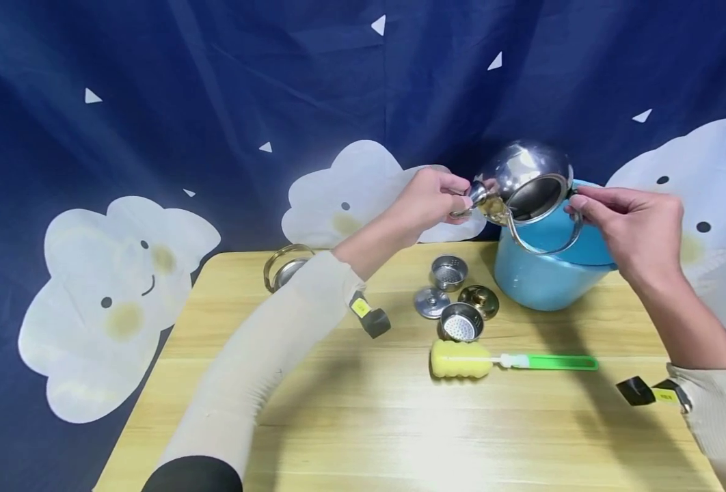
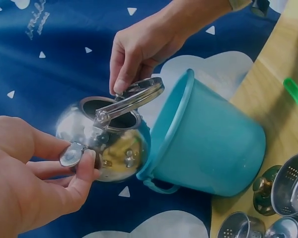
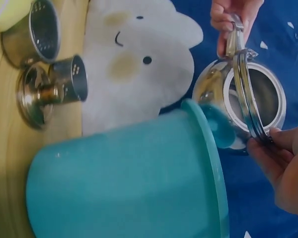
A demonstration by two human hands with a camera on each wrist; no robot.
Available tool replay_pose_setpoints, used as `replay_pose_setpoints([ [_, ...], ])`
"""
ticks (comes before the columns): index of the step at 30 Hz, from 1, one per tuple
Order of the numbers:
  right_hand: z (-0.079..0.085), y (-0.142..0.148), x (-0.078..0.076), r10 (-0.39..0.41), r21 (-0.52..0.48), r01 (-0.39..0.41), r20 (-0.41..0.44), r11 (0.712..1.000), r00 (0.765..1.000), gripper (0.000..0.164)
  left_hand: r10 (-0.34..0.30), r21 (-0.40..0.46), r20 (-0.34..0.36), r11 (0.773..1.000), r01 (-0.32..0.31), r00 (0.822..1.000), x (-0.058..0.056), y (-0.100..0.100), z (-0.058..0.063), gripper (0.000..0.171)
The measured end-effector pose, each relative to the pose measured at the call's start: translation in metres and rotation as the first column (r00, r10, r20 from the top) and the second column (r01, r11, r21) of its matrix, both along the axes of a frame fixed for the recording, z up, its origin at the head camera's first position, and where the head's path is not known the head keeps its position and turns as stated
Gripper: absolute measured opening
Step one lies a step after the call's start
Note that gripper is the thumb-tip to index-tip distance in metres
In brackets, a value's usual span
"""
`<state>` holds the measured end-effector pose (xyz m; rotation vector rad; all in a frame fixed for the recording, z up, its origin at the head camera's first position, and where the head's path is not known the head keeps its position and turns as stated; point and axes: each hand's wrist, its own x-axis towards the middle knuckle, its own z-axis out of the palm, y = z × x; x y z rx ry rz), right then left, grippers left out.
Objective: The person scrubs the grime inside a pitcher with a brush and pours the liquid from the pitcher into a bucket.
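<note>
A shiny stainless steel teapot (image 1: pixel 530 166) is held up tilted above the blue bucket (image 1: pixel 538 283), its round mouth uncovered and facing me. My left hand (image 1: pixel 427 199) pinches the spout, thumb and fingers around its tip in the left wrist view. On the opposite side, my right hand (image 1: pixel 646 225) pinches the teapot between thumb and fingers where the hooped handle (image 1: pixel 541 252) joins the body. In the right wrist view the handle (image 3: pixel 248 101) lies across the open mouth. The bucket's rim overlaps the pot's lower side in that view.
Left of the bucket are two perforated strainers (image 1: pixel 461 322) and two metal lids (image 1: pixel 431 302). In front lies a yellow sponge brush (image 1: pixel 460 360) with a green handle. A second metal pot with a hooped handle (image 1: pixel 271 266) is partly hidden behind my left sleeve. A blue curtain (image 1: pixel 227 102) hangs behind.
</note>
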<state>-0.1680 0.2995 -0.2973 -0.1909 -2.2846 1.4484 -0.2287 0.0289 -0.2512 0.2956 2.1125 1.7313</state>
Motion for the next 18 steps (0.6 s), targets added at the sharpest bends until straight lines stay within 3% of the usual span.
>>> replay_pose_setpoints([
  [8, 0.004, -0.021, 0.001, -0.007, 0.058, 0.014, -0.112, 0.998, 0.994, 0.029, 0.004, 0.081, 0.095, 0.997, -0.012, 0.995, 0.006, -0.02, -0.006, 0.038],
  [18, -0.001, -0.048, 0.007, 0.036, 0.275, 0.03, -0.234, 0.961, 0.972, 0.02, 0.039, 0.048, 0.161, 0.998, -0.047, 0.986, 0.012, -0.043, -0.01, 0.037],
])
